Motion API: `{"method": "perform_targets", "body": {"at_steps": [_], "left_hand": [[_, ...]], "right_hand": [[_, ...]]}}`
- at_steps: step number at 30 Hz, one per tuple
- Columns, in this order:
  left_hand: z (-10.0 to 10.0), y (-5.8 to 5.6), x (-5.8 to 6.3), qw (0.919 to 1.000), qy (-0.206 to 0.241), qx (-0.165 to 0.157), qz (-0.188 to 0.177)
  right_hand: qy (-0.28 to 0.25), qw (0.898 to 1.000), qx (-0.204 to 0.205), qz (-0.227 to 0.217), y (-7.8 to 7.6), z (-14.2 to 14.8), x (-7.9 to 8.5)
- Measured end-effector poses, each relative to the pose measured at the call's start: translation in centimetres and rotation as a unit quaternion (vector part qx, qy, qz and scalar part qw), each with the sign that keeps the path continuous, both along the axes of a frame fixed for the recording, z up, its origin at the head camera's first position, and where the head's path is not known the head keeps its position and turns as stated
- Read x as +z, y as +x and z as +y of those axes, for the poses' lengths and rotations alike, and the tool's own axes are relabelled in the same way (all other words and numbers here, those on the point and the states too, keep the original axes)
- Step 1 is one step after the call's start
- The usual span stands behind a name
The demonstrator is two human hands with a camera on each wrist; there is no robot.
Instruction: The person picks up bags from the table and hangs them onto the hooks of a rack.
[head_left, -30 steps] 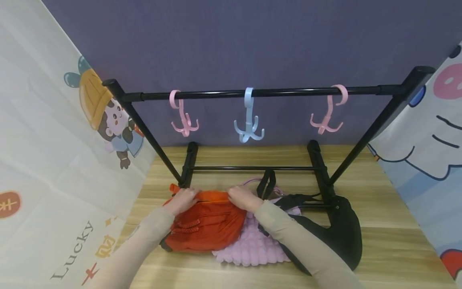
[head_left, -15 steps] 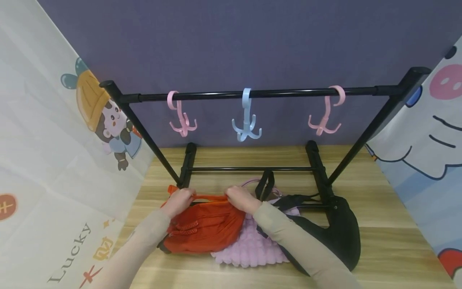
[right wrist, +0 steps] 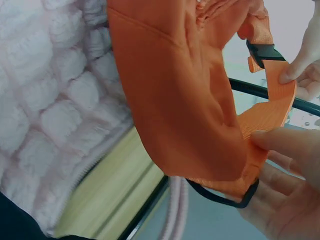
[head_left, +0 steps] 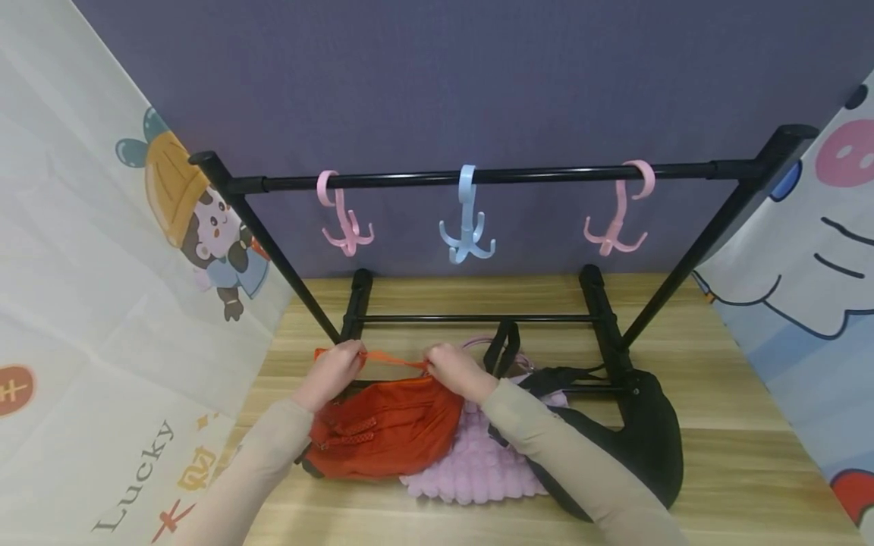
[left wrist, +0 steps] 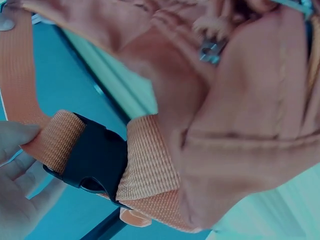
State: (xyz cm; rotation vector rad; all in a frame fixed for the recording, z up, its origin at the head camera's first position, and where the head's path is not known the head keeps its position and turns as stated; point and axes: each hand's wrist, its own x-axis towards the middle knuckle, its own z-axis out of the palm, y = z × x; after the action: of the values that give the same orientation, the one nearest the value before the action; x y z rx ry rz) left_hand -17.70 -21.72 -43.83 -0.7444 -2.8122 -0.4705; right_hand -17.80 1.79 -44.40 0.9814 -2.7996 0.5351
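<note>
While the orange bag [head_left: 389,432] slumps below, both hands [head_left: 331,373] pinch its strap [right wrist: 277,96] in narrow thumb-and-finger grips.

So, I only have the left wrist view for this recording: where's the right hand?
Observer: The right hand pinches the same orange strap that your view shows.
Operator: What lies right beside the orange bag?
Observer: A lilac puffy bag, seen in the head view.
Operator: And higher up?
Observer: A blue hook hangs on the black rail between two pink hooks.
</note>
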Motion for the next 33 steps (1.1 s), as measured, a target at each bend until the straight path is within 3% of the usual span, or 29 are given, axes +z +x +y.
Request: {"method": "perform_targets", "body": {"at_steps": [13, 24, 33], "left_hand": [[0.0, 1.0, 3.7, 0.9994, 0.014, 0.020, 0.023], [-0.1, 2.0, 6.3, 0.9957, 0.046, 0.002, 0.081], [-0.3, 2.7, 8.6, 0.9886, 0.059, -0.015, 0.138]], "right_hand": [[-0.062, 0.997, -0.024, 0.041, 0.7, 0.1, 2.6], [-0.101, 0.987, -0.050, 0.115, 1.7, 0.1, 4.7], [-0.133, 0.976, -0.035, 0.168, 2.2, 0.3, 6.8]]}}
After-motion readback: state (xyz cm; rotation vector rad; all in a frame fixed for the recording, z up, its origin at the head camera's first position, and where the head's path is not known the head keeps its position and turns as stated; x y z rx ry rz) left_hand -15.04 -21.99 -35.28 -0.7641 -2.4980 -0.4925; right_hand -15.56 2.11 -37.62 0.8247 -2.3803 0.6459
